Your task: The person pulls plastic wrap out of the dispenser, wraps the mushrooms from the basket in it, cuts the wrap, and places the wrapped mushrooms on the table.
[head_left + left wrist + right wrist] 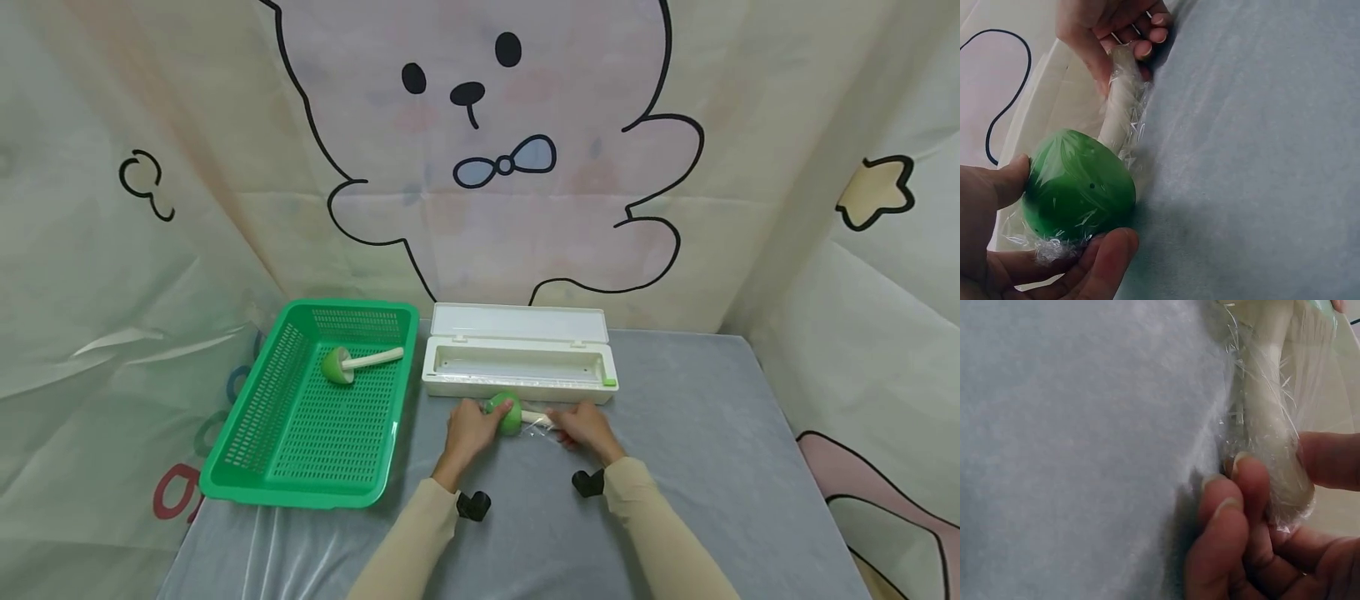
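Note:
A toy mushroom (pixel 510 417) with a green cap and a whitish stem is wrapped in clear cling film, held level just in front of the white box. My left hand (pixel 474 432) grips the green cap (pixel 1079 187), thumb on one side and fingers on the other. At the stem's far end, my right hand (pixel 587 427) pinches the film-covered stem (pixel 1269 419) between thumb and fingers. Loose, crinkled film (pixel 1057 250) bunches under the cap near the left fingers. The white cling film box (pixel 517 390) stands behind both hands with its lid (pixel 521 321) raised.
Left of the hands stands a green plastic basket (pixel 300 504) holding a second green-capped mushroom (pixel 341 367). A green slider (pixel 609 382) sits at the box's right front edge. Grey cloth (pixel 697 433) covers the table. Printed curtains (pixel 825 300) close in the back and sides.

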`<state>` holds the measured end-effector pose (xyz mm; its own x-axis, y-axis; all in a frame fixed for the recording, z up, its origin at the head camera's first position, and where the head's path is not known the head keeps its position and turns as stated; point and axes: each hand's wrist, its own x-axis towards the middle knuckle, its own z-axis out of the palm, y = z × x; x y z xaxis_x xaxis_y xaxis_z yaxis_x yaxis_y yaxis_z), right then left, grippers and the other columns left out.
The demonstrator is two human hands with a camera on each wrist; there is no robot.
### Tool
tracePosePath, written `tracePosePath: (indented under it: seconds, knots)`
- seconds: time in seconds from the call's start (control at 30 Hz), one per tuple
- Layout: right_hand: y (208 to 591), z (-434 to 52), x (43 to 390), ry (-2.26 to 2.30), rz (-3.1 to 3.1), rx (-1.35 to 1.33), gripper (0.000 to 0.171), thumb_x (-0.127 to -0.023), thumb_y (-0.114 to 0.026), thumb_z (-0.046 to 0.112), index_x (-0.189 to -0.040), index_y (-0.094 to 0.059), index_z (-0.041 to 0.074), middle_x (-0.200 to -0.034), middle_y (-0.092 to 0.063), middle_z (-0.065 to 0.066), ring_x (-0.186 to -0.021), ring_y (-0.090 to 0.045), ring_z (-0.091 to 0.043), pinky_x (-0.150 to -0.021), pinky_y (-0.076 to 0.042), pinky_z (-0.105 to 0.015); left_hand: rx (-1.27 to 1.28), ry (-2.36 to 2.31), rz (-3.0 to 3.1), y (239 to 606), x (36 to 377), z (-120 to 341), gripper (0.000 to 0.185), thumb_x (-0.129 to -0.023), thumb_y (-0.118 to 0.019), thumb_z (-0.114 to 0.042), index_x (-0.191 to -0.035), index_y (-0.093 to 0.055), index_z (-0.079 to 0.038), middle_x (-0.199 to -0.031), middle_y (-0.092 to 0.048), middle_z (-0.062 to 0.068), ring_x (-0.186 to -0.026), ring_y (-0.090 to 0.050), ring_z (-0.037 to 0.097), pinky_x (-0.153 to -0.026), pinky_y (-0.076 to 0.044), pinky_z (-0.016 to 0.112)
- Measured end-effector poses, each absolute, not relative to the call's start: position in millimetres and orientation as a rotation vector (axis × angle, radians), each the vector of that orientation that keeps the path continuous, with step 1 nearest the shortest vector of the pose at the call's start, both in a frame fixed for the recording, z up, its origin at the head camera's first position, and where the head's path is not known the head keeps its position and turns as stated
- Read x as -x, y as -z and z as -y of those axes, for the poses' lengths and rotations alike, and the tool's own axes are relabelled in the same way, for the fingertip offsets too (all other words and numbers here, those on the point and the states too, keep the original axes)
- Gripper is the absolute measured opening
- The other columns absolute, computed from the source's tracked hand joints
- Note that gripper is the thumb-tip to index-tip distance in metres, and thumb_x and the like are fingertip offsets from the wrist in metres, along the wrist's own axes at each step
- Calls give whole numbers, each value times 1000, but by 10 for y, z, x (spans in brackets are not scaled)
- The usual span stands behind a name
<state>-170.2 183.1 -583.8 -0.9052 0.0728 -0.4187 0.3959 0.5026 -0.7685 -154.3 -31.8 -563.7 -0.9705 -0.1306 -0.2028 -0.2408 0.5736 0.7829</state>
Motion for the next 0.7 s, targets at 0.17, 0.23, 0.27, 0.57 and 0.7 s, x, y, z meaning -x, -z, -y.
tracePosePath:
  seconds: [0.17, 0.23, 0.27, 0.57, 0.7]
  knots:
    - [5836, -1835, 1709, 1410, -2384, -428, 37, -92, -73, 29, -75, -68, -3, -59, -62, -8, -48, -58, -13, -46, -50, -26, 362, -1371, -2655, 5633, 1564, 316, 62, -89, -71, -57, -55, -36, -19, -53, -37, -4, -50, -41, 15, -46, -32, 29]
    - [5832, -1844, 1707, 1406, -2398, -444, 39, -91, -75, 32, -76, -69, -3, -60, -63, -8, -48, -58, -13, -47, -51, -27, 372, -1376, -2650, 5634, 1572, 312, 61, -89, -71, -57, -55, -37, -19, -53, -38, -4, -51, -41, 16, -47, -33, 29]
    - [5827, -1851, 1703, 1391, -2421, -453, 40, -90, -76, 34, -75, -69, -2, -59, -63, -8, -48, -58, -14, -47, -50, -27, 371, -1375, -2650, 5633, 1575, 308, 61, -89, -71, -57, -55, -37, -19, -53, -38, -4, -51, -41, 16, -47, -33, 30]
    - [5855, -1940, 1630, 1231, -2681, -425, 50, -83, -82, 48, -67, -64, 5, -49, -57, -2, -43, -55, -16, -45, -40, -30, 414, -1355, -2657, 5662, 1553, 293, 58, -86, -71, -63, -62, -48, -16, -63, -53, 5, -59, -52, 21, -50, -39, 33]
    - [5803, -1987, 1579, 1172, -2730, -381, 54, -85, -79, 50, -91, -66, -2, -67, -65, -8, -58, -61, -21, -56, -45, -33, 376, -1289, -2709, 5622, 1521, 304, 61, -88, -65, -67, -60, -46, -16, -59, -51, 3, -55, -50, 20, -48, -38, 33]
